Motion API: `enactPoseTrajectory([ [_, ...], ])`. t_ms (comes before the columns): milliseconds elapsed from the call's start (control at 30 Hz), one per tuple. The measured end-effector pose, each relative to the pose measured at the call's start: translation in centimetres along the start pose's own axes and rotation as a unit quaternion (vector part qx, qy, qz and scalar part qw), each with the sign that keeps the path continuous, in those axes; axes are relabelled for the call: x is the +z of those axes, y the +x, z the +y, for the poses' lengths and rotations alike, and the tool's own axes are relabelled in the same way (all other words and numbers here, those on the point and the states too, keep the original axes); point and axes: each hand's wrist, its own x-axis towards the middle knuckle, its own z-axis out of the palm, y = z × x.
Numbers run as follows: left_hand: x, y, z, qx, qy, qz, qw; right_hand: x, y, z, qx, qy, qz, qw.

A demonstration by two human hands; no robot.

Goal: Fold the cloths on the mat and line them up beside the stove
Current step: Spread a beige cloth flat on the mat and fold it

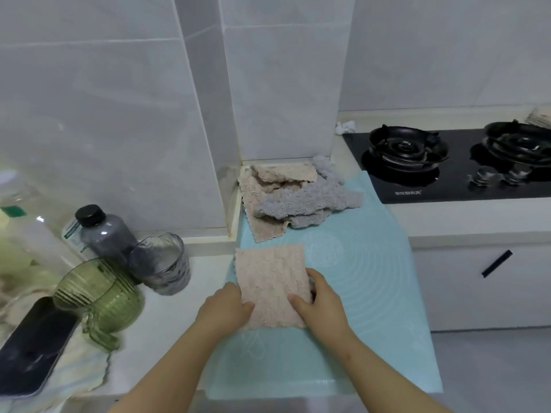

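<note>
Two hands held a folded pink cloth point(272, 278) flat on the teal mat point(357, 263), lower centre of the frame.

The left hand point(226, 305) gripped the cloth's left edge with its thumb on top. The right hand point(320, 299) gripped the right edge, thumb on top and fingers curled round the side. The cloth lay as a neat rectangle on the mat's left half. Above it, at the centre of the frame against the tiled corner, sat a rumpled heap of cloths point(292, 195), grey over beige, resting on the mat's far end. The black stove point(447, 165) filled the right of the frame, its near corner touching the mat's upper right edge. At lower left stood a green pitcher point(98, 293), a grey glass jug point(164, 263) and a dark bottle point(101, 231), with a phone point(32, 344) lying beside them.
</note>
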Motion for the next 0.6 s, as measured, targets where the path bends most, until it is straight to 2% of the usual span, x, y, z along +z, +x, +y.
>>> enactPoseTrajectory([
  [100, -0.1, -0.8, 0.0, 0.013, -0.115, 0.047, 0.992, -0.7, -0.9, -0.2, 0.050, 0.067, -0.020, 0.996],
  [167, -0.2, -1.7, 0.4, 0.020, -0.237, 0.088, 0.967, -1.1, -1.5, -0.3, 0.076, 0.103, -0.015, 0.992],
  [233, -0.2, -2.3, 1.1, 0.013, -0.359, 0.072, 0.931, -1.8, -2.0, -0.7, 0.101, 0.150, -0.003, 0.983],
  [333, 0.2, -2.8, 2.9, -0.007, -0.517, -0.001, 0.856, -3.4, -2.9, -0.9, 0.149, 0.241, 0.026, 0.959],
  [400, 0.9, -2.7, 3.8, -0.006, -0.556, -0.025, 0.831, -4.5, -3.5, -0.9, 0.182, 0.315, 0.037, 0.931],
  [500, 1.5, -2.9, 5.6, 0.027, -0.543, -0.046, 0.838, -6.3, -4.3, -0.5, 0.209, 0.395, 0.039, 0.894],
  [600, 1.8, -3.9, 7.8, 0.081, -0.527, -0.083, 0.842, -8.4, -5.2, 0.0, 0.204, 0.421, 0.056, 0.882],
])
